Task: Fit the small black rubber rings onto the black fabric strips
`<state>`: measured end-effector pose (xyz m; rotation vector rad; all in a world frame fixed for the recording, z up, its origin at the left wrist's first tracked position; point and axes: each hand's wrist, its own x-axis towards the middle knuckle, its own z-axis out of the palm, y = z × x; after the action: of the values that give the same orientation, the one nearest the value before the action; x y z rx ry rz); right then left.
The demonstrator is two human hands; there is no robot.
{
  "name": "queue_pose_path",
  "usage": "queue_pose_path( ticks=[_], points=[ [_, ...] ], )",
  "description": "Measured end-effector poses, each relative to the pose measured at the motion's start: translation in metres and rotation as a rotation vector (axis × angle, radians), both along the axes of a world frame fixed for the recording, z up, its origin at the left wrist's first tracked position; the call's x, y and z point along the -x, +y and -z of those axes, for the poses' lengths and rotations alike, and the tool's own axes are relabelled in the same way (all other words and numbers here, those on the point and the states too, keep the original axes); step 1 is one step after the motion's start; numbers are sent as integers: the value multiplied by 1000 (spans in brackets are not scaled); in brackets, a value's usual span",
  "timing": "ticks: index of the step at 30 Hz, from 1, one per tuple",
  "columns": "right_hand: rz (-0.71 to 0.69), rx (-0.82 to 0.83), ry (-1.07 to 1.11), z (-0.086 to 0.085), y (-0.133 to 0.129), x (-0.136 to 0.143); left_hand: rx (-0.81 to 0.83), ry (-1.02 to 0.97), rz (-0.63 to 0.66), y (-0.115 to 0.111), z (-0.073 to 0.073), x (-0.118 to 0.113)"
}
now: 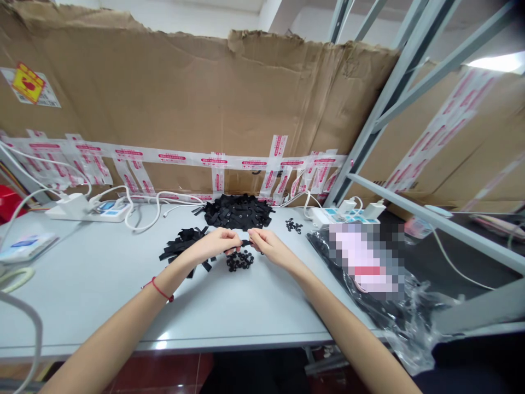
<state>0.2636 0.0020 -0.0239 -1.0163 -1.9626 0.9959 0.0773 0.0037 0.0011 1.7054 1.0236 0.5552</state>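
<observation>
Both hands meet over the middle of the table, pinching one small black strip [246, 243] between them. My left hand [223, 241] is closed on its left end, and my right hand [266, 243] is closed on its right end. Just below the fingers lies a small heap of black rings [240, 261]. Behind the hands is a large pile of black strips [235, 212]. A smaller pile of black strips [184, 243] lies left of my left hand, partly behind the wrist. Exactly how the fingertips meet the strip is too small to tell.
More small black pieces [293, 225] lie at the back right. A power strip [88, 210] with white cables stands back left, another [348, 214] back right. A dark plastic bag [348, 273] with a blurred pink item lies right. Cardboard [184, 98] and a metal frame [385, 109] rise behind.
</observation>
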Motion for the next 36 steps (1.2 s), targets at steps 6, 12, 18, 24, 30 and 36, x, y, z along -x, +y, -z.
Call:
queue_pose_path(
  ticks=[6, 12, 18, 24, 30, 36],
  points=[
    [-31, 2, -196, 5, -1, 4, -21, 200, 112, 7, 7, 9],
    [198, -110, -359, -9, 4, -13, -173, 506, -21, 4, -25, 32],
    [497, -125, -635, -24, 3, -29, -498, 988, -417, 9, -39, 55],
    [541, -86, -842, -23, 1, -24, -711, 871, -477, 36, 6, 22],
    [587, -139, -843, -20, 1, -21, -762, 823, -475, 56, 28, 13],
    [611, -275, -625, -18, 2, -22, -1109, 534, -549, 48, 7, 20]
  ],
)
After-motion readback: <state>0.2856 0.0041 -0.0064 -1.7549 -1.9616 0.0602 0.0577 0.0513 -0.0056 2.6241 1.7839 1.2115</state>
